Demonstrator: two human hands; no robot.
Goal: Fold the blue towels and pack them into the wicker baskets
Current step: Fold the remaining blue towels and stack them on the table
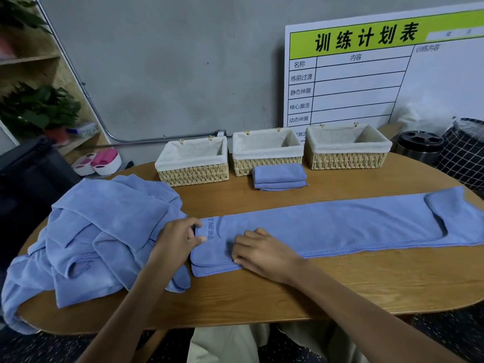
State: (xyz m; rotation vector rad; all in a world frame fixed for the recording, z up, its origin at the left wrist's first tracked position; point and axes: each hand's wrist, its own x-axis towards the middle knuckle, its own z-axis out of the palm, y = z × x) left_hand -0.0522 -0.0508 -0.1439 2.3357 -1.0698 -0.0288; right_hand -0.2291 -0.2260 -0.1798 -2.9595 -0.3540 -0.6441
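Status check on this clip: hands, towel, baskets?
Both hands gripping long towel's left end. Three baskets empty. Folded towel waits outside. Nothing blocking.

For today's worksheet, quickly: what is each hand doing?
Left hand: pinching the long blue towel's end.
Right hand: fingers curled over the same towel.
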